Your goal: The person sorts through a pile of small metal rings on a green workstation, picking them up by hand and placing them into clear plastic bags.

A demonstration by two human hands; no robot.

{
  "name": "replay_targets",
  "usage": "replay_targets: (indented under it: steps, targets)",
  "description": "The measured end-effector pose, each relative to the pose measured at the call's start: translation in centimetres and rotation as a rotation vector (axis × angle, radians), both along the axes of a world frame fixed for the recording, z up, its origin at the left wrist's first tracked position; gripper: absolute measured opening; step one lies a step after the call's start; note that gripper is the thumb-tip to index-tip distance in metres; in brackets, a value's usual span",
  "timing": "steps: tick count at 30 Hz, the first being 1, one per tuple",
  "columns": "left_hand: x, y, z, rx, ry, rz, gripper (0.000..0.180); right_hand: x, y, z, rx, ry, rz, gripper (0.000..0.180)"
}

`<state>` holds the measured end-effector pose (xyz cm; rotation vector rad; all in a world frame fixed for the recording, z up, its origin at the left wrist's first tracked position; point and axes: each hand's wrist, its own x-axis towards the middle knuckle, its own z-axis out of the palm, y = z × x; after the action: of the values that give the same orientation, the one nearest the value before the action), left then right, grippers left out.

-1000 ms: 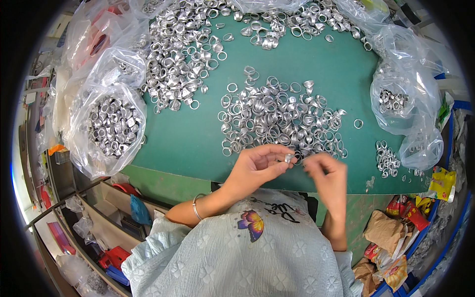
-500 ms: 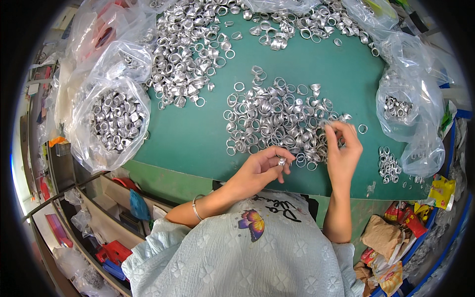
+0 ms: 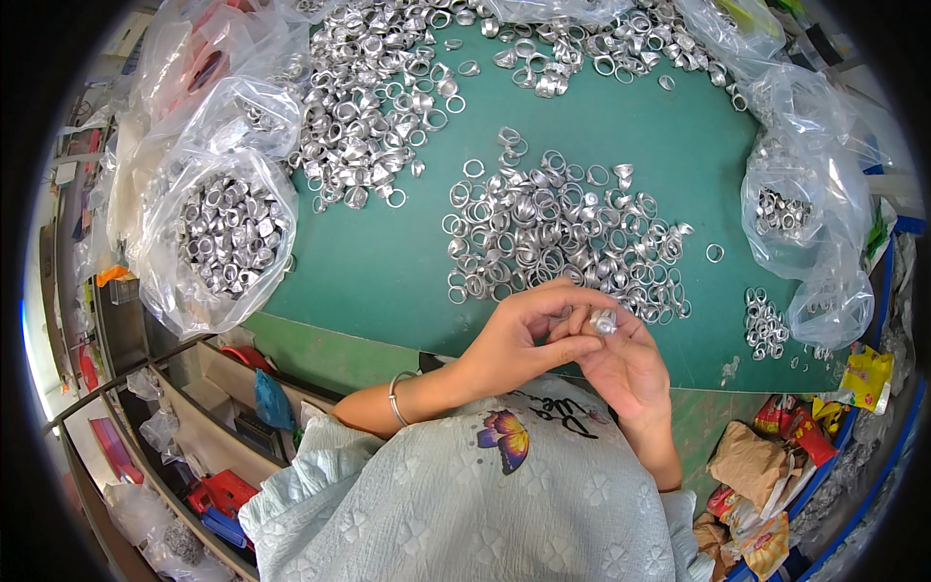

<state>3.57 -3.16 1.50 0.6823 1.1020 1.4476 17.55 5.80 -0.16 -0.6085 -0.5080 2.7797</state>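
My left hand (image 3: 531,335) and my right hand (image 3: 630,367) meet in front of my chest, just over the table's near edge. Between their fingertips shows a silver-coloured ring (image 3: 603,321); the left fingers are curled behind it and the right fingers close round it. Whether more than one ring is held there I cannot make out. Right beyond my hands lies a loose heap of silver rings (image 3: 553,223) on the green tabletop (image 3: 378,267). Some of its near side is hidden by my hands.
A clear bag of rings (image 3: 231,236) stands at the left, below a larger ring pile (image 3: 359,116). More rings (image 3: 621,44) line the far edge. At the right are a plastic bag (image 3: 787,209) and a small ring group (image 3: 766,323). An open drawer (image 3: 228,412) sits at lower left.
My right hand has come back from the heap's right side to my left hand. Both now meet at the ring, which has shifted slightly to the right with the left hand.
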Motion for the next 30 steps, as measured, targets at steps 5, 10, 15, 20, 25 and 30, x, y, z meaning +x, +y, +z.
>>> replay_targets:
  steps: [5, 10, 15, 20, 25, 30]
  targets:
    - [-0.1, -0.2, -0.3, 0.037, 0.004, -0.02, 0.038, 0.2, -0.1, -0.3, 0.049, 0.007, 0.014, 0.019]
    - [-0.1, -0.2, -0.2, 0.034, 0.019, -0.019, 0.036, 0.4, -0.4, -0.5, 0.074, -0.034, -0.014, 0.017]
    - [-0.2, -0.2, -0.4, -0.059, 0.023, 0.034, 0.03, 0.2, 0.1, 0.3, 0.307, -0.237, -0.025, 0.019]
    - [-1.3, 0.4, -0.4, -0.135, 0.221, -0.025, 0.028, 0.0, 0.6, 0.3, 0.346, -0.301, -0.014, 0.022]
    - [-1.1, 1.0, -0.5, -0.123, 0.328, -0.038, 0.036, -0.5, 1.4, 0.3, 0.393, -0.295, -0.015, 0.014]
    - [-1.2, 1.3, 0.1, -0.172, 0.305, 0.046, 0.047, -2.7, 9.2, 1.1, 0.67, -0.373, -0.102, 0.007]
